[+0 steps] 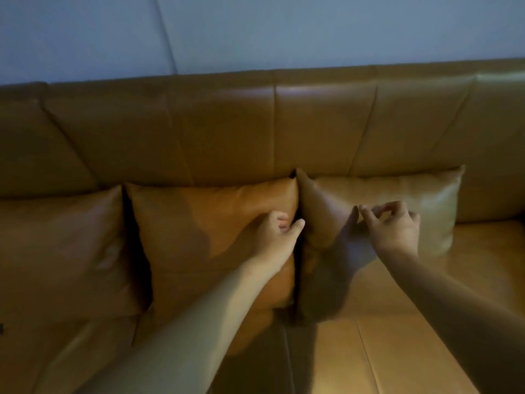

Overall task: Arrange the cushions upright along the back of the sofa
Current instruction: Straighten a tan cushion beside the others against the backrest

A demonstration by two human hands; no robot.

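Note:
Three tan leather cushions stand upright against the sofa back [255, 132]: a left cushion [62, 251], a middle cushion [204, 234] and a right cushion [420, 200]. The middle and right cushions touch, with a dark gap between them. My left hand [279, 231] is on the middle cushion's right edge, its fingers curled into that gap and gripping the edge. Just in front of the right cushion's left half hovers my right hand [395, 226], fingers loosely bent and apart with nothing in them. It casts a shadow on the cushion.
The sofa seat [412, 322] stretches to the right and toward me, lit brighter on the right side. A pale blue-grey wall [284, 29] rises behind the sofa back. Both of my forearms reach in from the bottom of the view.

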